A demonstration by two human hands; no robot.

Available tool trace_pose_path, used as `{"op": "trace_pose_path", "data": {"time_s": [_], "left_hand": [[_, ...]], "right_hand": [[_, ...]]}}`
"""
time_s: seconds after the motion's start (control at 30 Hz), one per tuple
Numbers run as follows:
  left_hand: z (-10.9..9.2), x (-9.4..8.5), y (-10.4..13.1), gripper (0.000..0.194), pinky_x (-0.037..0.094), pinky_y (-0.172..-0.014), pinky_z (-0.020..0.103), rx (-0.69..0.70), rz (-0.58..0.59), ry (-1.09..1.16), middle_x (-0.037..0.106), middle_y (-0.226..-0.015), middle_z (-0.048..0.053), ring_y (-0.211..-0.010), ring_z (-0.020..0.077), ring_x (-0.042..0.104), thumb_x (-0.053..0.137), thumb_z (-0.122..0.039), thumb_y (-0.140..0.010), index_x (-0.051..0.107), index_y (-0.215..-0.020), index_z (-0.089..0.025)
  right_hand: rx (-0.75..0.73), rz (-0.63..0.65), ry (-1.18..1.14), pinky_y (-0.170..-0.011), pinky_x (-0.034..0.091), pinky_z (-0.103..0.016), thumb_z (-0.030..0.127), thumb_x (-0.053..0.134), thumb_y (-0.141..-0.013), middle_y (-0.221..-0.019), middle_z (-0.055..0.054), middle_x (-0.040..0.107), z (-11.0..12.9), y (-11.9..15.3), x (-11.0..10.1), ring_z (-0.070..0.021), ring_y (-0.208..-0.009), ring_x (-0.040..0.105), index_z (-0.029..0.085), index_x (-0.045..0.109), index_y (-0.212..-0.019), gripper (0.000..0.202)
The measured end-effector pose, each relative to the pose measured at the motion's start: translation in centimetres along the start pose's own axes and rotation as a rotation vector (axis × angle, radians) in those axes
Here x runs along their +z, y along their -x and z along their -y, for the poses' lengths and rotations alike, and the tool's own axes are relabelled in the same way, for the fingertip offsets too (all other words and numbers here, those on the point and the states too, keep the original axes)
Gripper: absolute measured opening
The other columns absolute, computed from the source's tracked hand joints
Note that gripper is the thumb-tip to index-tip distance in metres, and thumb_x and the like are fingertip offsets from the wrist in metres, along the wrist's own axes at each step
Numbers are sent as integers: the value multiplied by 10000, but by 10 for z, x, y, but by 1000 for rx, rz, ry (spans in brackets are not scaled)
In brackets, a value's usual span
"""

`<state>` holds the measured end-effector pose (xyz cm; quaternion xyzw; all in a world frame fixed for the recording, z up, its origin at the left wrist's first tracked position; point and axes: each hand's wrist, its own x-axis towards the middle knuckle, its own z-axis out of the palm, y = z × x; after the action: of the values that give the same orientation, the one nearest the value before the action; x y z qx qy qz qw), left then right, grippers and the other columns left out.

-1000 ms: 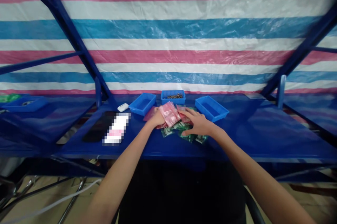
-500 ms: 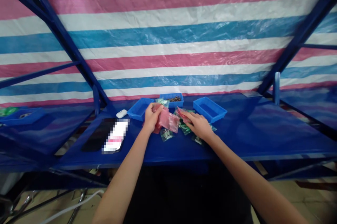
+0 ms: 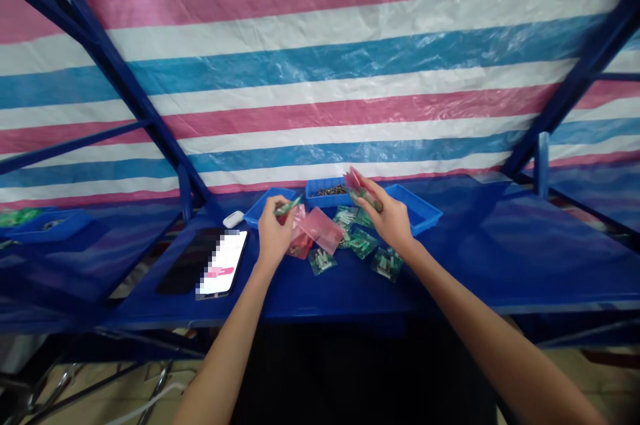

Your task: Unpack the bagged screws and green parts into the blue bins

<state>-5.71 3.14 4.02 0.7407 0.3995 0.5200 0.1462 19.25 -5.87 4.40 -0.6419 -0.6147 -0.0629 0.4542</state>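
Note:
My left hand [image 3: 274, 230] pinches a small green packet [image 3: 289, 206] near the left blue tray [image 3: 254, 214]. Pink bags [image 3: 323, 230] lie on the table just to its right. My right hand [image 3: 391, 215] is raised by the right blue tray [image 3: 425, 220], its fingers closed round pink and green packets [image 3: 361, 189]. Between and below the hands, several clear green packets with small pale parts lie spread out, one [image 3: 323, 261] below the pink bags and another [image 3: 387, 264] under my right wrist.
A blue tray [image 3: 316, 201] of small metal parts stands at the back middle. On the left are a lit phone [image 3: 229, 265], a dark flat item [image 3: 187, 265] and a white case [image 3: 233, 219]. Blue frame posts rise on both sides before a striped sheet [image 3: 320, 102].
My left hand has left the pink bags and now holds a green packet. My right hand has lifted from the pile with pink and green packets, uncovering green packets below.

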Motion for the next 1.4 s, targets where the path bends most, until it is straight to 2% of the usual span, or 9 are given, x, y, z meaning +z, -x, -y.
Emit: {"op": "trace_pose_path", "data": {"time_s": [0.1,0.23,0.4,0.57,0.73,0.9,1.1,1.27,1.4], "left_hand": [[-5,-8,9,306,412,-1009,395,141,164,-143,611,-1166,46,-1123,234,546,467,-53,-777,613,-982,-228],[-7,-14,20,440,367,-1075,410,250,365,-237,606,-1250,9,-1227,225,488,429,-6,-744,667,-1012,-261],[-4,-17,35,377,336,-1095,467,271,469,-383,588,-1304,43,-1291,275,442,507,-146,-817,654,-1146,-257],[-8,-17,42,394,368,-1053,469,242,512,-387,538,-1355,72,-1280,301,436,546,-408,-877,602,-1236,-255],[-19,-14,41,471,355,-1053,455,208,419,-390,540,-1343,84,-1287,294,422,491,-466,-917,504,-1340,-258],[-32,-5,40,578,330,-1069,455,205,276,-376,504,-1380,100,-1284,308,426,530,-453,-899,382,-1422,-256],[-39,10,47,641,344,-1060,438,271,304,-325,487,-1377,133,-1286,302,434,559,-470,-881,332,-1416,-199],[-38,12,47,468,329,-1039,464,299,455,-415,530,-1361,85,-1305,315,407,529,-483,-896,484,-1308,-265],[-36,12,48,386,328,-1018,463,306,546,-456,596,-1279,94,-1280,318,425,456,-506,-930,565,-1181,-234]], "right_hand": [[5,3,-17,-631,462,-271,511,481,-931,-883,-15,724,10,-13,7,-181,-646,653,284,476,-1394,516],[-97,87,50,-684,461,-269,546,492,-919,-1107,-58,688,15,-15,26,-231,-878,678,273,485,-1374,531],[-288,340,176,-663,455,-274,611,497,-888,-1131,-76,659,13,-6,47,-253,-938,661,275,528,-1321,549],[-246,391,-41,-780,472,-275,520,494,-928,-1077,-38,673,13,-2,43,-201,-929,649,260,628,-1143,363],[-196,349,-213,-847,474,-314,392,495,-937,-1146,-48,657,15,3,33,-206,-986,624,261,535,-1314,401],[-103,314,-265,-715,474,-289,403,597,-875,-912,-42,666,17,10,32,-172,-763,612,214,693,-953,226],[110,267,-402,-641,483,-278,448,548,-886,-835,-30,696,18,15,28,-170,-677,630,197,674,-865,282],[287,158,-383,-547,478,-288,461,514,-900,-650,-27,672,5,16,13,-192,-548,627,184,651,-922,310],[94,-66,-38,-677,471,-310,393,462,-944,-864,-74,688,-3,22,0,-200,-703,632,194,643,-928,270]]}}
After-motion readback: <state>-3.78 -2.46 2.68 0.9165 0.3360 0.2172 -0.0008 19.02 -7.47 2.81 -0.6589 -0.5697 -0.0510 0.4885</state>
